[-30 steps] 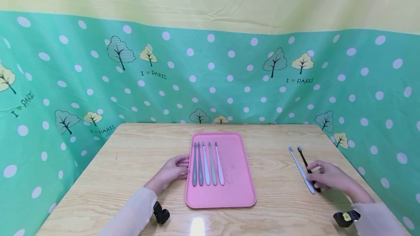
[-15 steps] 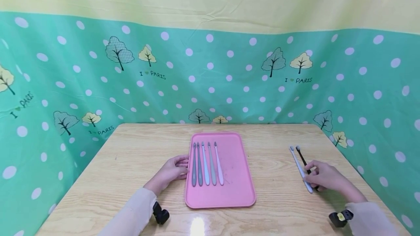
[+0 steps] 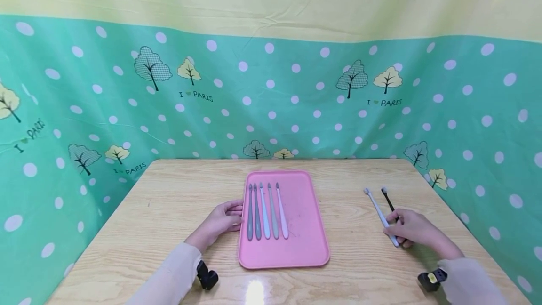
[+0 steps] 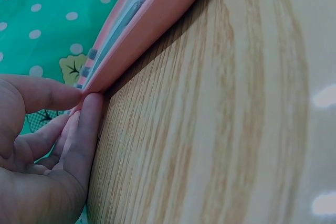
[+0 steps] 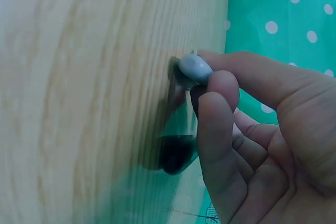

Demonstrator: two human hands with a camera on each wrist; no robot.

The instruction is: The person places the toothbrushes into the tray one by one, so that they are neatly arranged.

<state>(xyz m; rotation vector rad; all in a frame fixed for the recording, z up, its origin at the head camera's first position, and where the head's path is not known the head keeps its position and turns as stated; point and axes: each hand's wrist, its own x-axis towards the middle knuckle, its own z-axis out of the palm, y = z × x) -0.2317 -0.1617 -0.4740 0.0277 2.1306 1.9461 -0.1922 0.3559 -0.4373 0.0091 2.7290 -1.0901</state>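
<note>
My right hand (image 3: 408, 229) pinches a pale blue toothbrush (image 3: 378, 208) by its handle, at the right of the table. In the right wrist view the handle's rounded end (image 5: 195, 68) pokes out between thumb and finger. Beside it a black toothbrush (image 3: 388, 199) lies on the table, partly covered by that hand. A pink tray (image 3: 305, 248) lies mid-table, bearing several toothbrushes in a row: dark grey (image 3: 250, 218), pale blue (image 3: 265, 218), grey-green (image 3: 274, 218) and pink (image 3: 282, 218). My left hand (image 3: 218, 224) pinches the tray's left rim (image 4: 142, 35) between thumb and finger.
The wooden table (image 3: 169, 192) extends on both sides of the tray. A green polka-dot cloth (image 3: 271, 107) hangs behind and beside it. Each wrist wears a small black camera, such as the right one (image 3: 429, 280).
My right hand has shifted left, and the pale blue toothbrush has moved left with it, away from the black one. The left hand and tray stay in place.
</note>
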